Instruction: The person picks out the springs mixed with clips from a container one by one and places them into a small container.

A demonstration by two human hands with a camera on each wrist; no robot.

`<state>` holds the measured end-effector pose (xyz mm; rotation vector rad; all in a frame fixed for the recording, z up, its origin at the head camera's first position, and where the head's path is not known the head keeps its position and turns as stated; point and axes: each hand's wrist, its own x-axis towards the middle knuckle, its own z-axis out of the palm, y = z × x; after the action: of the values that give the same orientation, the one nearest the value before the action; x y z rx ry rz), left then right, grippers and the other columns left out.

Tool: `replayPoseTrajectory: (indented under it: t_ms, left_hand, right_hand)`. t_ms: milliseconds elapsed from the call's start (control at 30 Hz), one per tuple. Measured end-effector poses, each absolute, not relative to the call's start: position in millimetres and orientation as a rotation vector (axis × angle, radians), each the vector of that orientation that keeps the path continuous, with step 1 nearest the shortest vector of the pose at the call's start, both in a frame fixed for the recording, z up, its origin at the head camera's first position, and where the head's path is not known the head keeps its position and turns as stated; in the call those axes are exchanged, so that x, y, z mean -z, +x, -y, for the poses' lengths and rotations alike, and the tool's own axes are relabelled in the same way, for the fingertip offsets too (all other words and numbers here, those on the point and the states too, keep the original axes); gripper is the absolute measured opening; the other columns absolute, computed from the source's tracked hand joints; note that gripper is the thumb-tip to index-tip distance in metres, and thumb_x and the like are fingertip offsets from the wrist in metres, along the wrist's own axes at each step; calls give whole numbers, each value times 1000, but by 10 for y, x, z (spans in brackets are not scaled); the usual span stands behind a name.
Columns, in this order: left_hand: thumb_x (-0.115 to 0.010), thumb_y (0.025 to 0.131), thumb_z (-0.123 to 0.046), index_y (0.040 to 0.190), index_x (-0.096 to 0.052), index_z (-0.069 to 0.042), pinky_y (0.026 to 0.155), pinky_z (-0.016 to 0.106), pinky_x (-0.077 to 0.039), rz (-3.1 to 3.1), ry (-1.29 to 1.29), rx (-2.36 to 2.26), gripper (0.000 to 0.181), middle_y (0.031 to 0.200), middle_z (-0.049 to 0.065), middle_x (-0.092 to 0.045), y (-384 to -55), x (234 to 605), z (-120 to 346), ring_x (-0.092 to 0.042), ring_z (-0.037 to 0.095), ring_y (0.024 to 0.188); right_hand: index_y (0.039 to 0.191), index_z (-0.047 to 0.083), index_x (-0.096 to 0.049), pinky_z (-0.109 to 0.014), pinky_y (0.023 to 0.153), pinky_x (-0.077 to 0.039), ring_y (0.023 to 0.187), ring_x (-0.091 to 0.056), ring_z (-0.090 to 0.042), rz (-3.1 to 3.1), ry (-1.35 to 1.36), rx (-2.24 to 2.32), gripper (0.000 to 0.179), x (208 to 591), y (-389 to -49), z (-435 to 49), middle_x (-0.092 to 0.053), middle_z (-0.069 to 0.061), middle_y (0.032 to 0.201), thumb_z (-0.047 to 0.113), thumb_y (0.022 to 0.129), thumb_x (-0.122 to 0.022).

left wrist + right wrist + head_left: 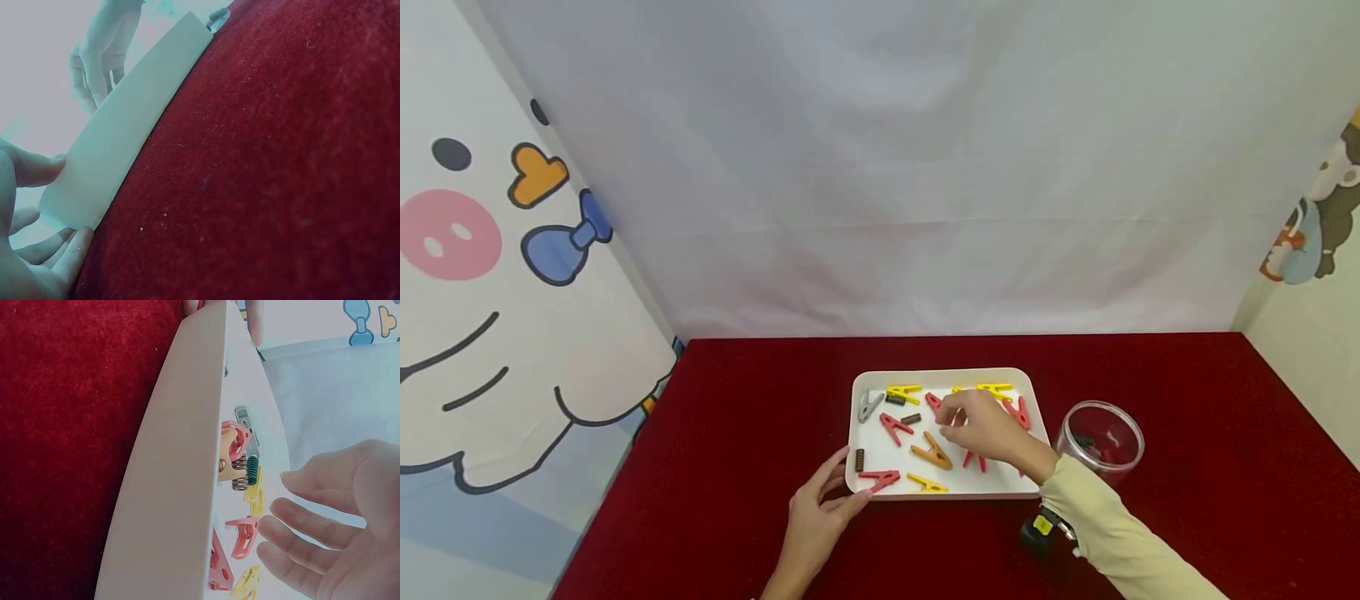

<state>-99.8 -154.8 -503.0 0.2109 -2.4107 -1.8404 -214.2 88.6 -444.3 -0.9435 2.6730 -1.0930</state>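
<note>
A white tray (943, 496) holds plastic spring clips in red, yellow, orange and grey, and several small coil springs. My left hand (814, 518) holds the tray's near left corner, thumb at the front wall and fingers along the left side. Over the right part of the tray hovers my right hand (987, 425), thumb and fingers apart with nothing seen between them. Near its fingertips in the right wrist view lies a red clip (245, 536). The orange clip (932, 452) lies mid-tray, left of that hand; a dark green spring (252, 470) shows too.
Right of the tray, behind my right forearm, stands a clear round jar (1101, 437) with a green spring and something red inside. A small black object with a yellow label (1042, 525) is at the right wrist. Red cloth (745, 433) covers the table; a white curtain hangs behind.
</note>
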Motion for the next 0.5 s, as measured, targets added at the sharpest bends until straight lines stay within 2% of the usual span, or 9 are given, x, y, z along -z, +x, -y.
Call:
replayPoseTrajectory:
  t_ms: [500]
  left_hand:
    - [-80,76,-14,135,-54,-15,76,26,-52,2386,209,1881,64,118,15,-58,-989,5028,1555,-56,28,109]
  right_hand:
    - [83,3,-69,-27,62,-46,70,-53,-13,-2713,-895,1053,5,4431,-2252,-714,-61,2,75,0,79,-69]
